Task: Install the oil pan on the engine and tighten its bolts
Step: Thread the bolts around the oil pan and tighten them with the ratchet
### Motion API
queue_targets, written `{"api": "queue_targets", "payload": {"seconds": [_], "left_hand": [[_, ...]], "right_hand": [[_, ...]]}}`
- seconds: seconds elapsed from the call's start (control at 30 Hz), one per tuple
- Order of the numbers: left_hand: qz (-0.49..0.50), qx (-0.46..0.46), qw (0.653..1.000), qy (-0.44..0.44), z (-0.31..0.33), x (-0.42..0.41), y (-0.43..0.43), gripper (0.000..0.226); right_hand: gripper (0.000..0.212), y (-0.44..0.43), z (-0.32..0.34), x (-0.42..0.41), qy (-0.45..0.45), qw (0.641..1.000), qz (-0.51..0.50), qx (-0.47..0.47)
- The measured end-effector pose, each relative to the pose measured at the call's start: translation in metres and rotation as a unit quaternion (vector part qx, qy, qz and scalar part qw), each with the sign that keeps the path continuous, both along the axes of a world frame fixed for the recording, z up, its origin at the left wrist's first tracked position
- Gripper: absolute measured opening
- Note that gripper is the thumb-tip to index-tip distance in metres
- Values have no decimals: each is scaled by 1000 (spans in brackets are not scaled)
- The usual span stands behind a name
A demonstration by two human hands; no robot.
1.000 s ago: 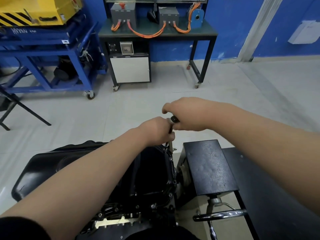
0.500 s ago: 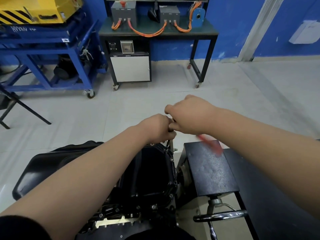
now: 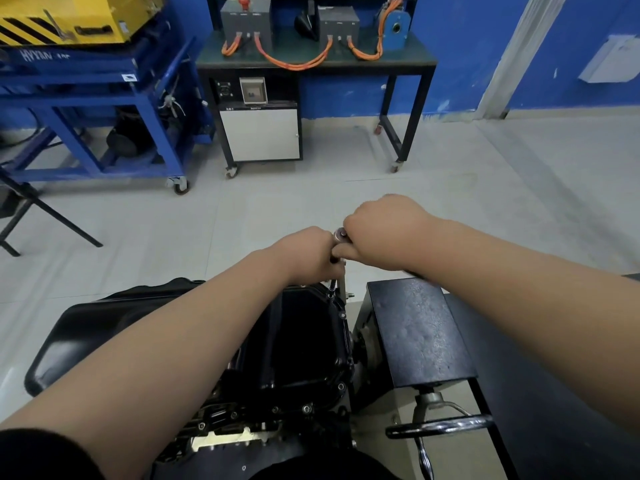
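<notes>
The black oil pan (image 3: pixel 298 344) lies on the engine (image 3: pixel 242 427) low in the middle of the view, with several bolts along its rim. A ratchet wrench (image 3: pixel 338 236) stands over the pan's far right corner, its thin extension (image 3: pixel 333 287) running down to the rim. My left hand (image 3: pixel 308 254) grips the tool just under its head. My right hand (image 3: pixel 384 230) grips the handle, which is mostly hidden under that hand and forearm.
A black box of the engine stand (image 3: pixel 419 337) sits right of the pan, with a chrome crank handle (image 3: pixel 440 426) below it. Across the floor stand a black workbench (image 3: pixel 311 60) with orange cables and a blue cart (image 3: pixel 86 98) carrying a yellow unit.
My right hand has swung the wrench handle back and forth over the corner bolt; a red blur of the handle showed half a second ago. The left hand stayed on the tool.
</notes>
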State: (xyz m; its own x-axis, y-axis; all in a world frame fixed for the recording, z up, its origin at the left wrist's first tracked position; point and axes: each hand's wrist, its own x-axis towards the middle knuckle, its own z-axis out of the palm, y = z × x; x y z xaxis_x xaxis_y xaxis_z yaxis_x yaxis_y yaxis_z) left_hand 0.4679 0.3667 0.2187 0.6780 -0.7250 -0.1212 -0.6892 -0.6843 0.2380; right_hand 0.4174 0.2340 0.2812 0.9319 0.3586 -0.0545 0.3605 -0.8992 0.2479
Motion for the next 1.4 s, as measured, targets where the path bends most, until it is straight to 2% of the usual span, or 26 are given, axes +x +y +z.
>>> {"api": "queue_targets", "payload": {"seconds": [0.17,0.23,0.33,0.37,0.43,0.5,0.57,0.6,0.7,0.73,0.83,0.93,1.07,1.13,1.27,1.33,1.4], "left_hand": [[29,-14,999,2,-8,-3,-3,38],[32,-10,999,-3,-12,-4,-4,37],[6,13,1000,-9,-11,-3,-4,34],[5,20,1000,-6,-11,-2,-3,33],[16,18,1000,6,-10,-1,-2,32],[41,-5,999,25,-11,-1,-2,31],[59,-27,997,34,-11,-4,-3,31],[51,-25,998,30,-11,-4,-4,31],[21,13,999,28,-8,-3,-3,28],[15,13,1000,25,-6,-2,-3,26],[23,7,1000,8,-8,-3,-4,33],[34,7,999,2,-9,-4,-9,37],[18,31,999,5,-6,0,-8,35],[14,30,999,15,-9,2,-5,36],[21,-3,997,73,-12,7,7,35],[76,-27,988,134,-16,9,17,40],[139,-87,961,222,-23,4,24,36]], "right_hand": [[48,7,0,0,-2,995,-99,9],[43,6,2,1,17,997,-67,18],[19,-3,11,5,43,997,61,-3],[17,-4,13,6,45,995,86,-15],[22,0,12,6,29,997,66,-24],[44,7,7,5,-7,1000,-1,-23],[48,11,3,4,4,998,-67,6],[44,11,4,5,18,997,-68,12],[25,0,11,12,45,998,40,-22],[25,-4,13,12,44,997,56,-31],[40,-1,7,6,16,1000,-2,-26],[42,4,2,3,14,998,-52,-22],[28,-3,15,11,67,997,31,-7],[27,-3,15,9,41,998,47,-13],[30,8,6,-4,-9,1000,-25,7],[29,11,2,-7,-13,998,-51,20],[27,13,0,-10,-11,996,-72,41]]}}
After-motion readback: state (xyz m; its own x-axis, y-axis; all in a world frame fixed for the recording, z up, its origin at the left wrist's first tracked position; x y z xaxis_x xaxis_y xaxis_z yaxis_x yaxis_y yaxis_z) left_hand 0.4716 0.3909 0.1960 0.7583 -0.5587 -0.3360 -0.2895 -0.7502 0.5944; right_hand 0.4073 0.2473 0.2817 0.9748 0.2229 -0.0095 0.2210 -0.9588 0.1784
